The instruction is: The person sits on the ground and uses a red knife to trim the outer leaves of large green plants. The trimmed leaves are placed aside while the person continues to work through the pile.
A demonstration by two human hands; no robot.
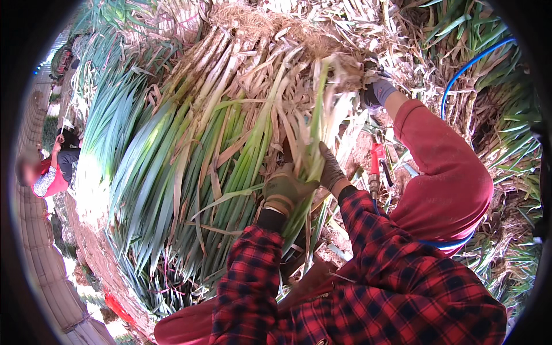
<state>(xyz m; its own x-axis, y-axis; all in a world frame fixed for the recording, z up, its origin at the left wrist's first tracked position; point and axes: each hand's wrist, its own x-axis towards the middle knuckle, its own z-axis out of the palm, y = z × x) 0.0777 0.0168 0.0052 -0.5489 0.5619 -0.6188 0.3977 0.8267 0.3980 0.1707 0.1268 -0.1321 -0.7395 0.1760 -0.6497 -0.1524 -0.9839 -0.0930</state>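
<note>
Clutching a pale-green stalk [317,112] at the right edge of the leafy pile [167,149], the left hand [286,187] could tear it by tugging hard; beside it, the right hand's [333,171] finger grip is unclear.

The fingertips of the left hand [282,187] are partly hidden among the green leaves [319,112], whose pale upper end is smeared by blur, and most of the right hand's [332,167] fingers are turned out of sight, so its hold cannot be told. The lower end of the red tool [376,158] is covered by the plaid sleeve [368,221], while the blue hose [476,60] is cut off by the dark rim. At far left, a seated person [53,175] is shown too small for the dark thing nearby to be identified
</note>
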